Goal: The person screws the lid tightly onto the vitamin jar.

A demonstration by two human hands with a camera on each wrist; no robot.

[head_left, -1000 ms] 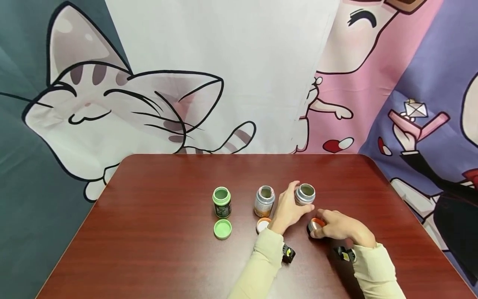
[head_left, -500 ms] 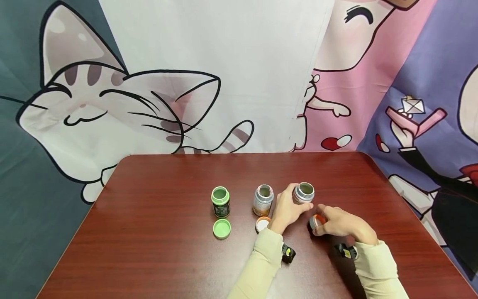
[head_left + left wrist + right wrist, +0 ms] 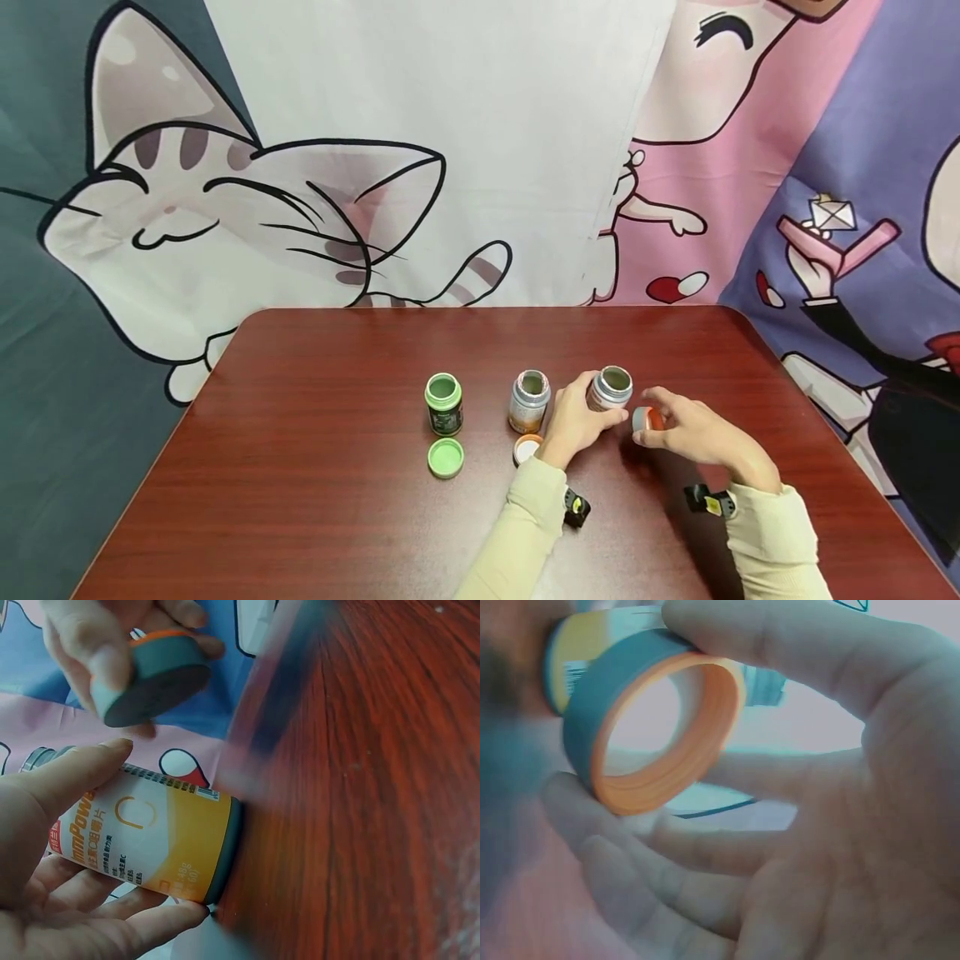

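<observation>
the red-brown table bears three jars and two lids.

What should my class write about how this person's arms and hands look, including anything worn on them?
The left hand and right hand are bare, without gloves. The left sleeve and right sleeve are long, pale cream-yellow and plain. Each wrist wears a small black device, left device and right device, marked with a yellow-green patch.
</observation>
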